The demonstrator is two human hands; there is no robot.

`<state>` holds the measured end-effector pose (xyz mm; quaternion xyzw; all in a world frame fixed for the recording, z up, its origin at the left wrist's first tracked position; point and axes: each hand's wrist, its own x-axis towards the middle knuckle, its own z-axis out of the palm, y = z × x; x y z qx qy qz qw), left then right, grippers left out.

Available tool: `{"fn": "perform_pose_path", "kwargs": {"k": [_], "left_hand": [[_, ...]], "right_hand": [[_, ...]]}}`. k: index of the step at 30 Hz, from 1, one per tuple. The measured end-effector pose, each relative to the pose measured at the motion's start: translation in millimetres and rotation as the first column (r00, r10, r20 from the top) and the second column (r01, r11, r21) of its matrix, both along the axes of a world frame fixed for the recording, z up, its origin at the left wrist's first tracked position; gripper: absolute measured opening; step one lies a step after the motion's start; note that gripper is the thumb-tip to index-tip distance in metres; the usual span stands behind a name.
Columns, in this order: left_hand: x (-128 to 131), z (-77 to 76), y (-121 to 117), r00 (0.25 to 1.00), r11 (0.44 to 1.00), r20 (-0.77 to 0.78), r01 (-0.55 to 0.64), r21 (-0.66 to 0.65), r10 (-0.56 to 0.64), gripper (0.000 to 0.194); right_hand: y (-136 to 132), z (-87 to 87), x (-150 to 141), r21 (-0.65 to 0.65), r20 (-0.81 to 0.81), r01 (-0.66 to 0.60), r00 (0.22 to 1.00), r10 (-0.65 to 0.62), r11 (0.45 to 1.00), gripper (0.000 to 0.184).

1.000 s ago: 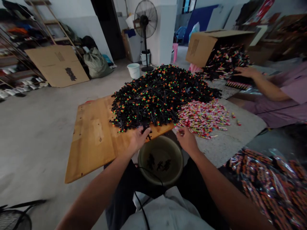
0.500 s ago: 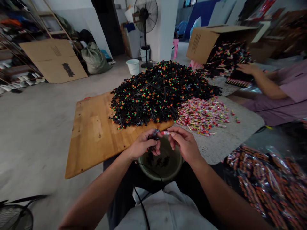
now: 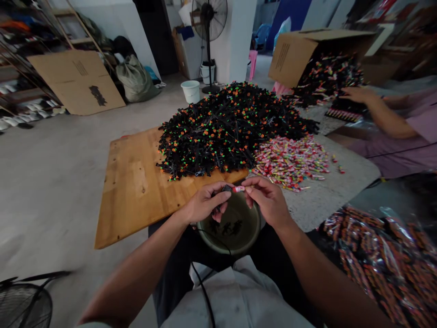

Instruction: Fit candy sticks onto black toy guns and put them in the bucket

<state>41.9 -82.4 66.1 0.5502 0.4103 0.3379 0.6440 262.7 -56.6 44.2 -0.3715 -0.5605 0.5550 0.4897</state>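
Observation:
My left hand [image 3: 208, 200] is closed around a small black plastic piece [image 3: 226, 188], mostly hidden by the fingers. My right hand [image 3: 268, 200] pinches a small pink-and-white wrapped tube [image 3: 239, 188] with a red end. That red end meets the black piece, or nearly so; I cannot tell whether it is inside. Below both hands is a round basin [image 3: 247, 228] with several black pieces [image 3: 232, 228] at its bottom. Beyond the hands lies a large heap of black plastic pieces [image 3: 218, 132] with orange and green tips. Beside it is a pile of pink wrapped tubes [image 3: 290, 159].
The heap rests partly on a wooden board [image 3: 126, 182]; the tubes lie on a grey tabletop [image 3: 324, 200]. At right, a co-worker's hand [image 3: 358, 94] is near a tipped cardboard box [image 3: 290, 57]. Clear plastic bags of packed items [image 3: 372, 255] lie at lower right.
The tube and both hands have shifted slightly right. My left thumb has moved up over the black piece. The view has tilted a little, and the co-worker's hand remains near the box.

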Motion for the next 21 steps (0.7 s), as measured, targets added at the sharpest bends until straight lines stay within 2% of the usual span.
{"fn": "perform_pose_path", "kwargs": {"k": [7,10,16,21], "left_hand": [[0,7.4,-3,0.996,0.998,-0.084,0.031,0.046,-0.027,0.047],[-1,10.5,-3,0.990,0.996,-0.120,0.078,0.036,-0.073,0.047],[0,14.3,-5,0.965,0.988,-0.215,0.154,-0.011,-0.152,0.041],[3,5.1,-6,0.965,0.988,-0.212,0.146,-0.052,-0.154,0.042]], "right_hand": [[-3,10.5,5,0.103,0.095,-0.028,0.995,0.019,0.994,0.013],[-2,13.8,6,0.118,0.140,-0.047,0.990,0.030,0.992,0.014],[5,17.7,10,0.046,0.216,-0.124,0.970,0.112,0.991,0.011],[10,13.5,10,-0.012,0.220,-0.182,0.959,0.180,0.983,0.014]]}}
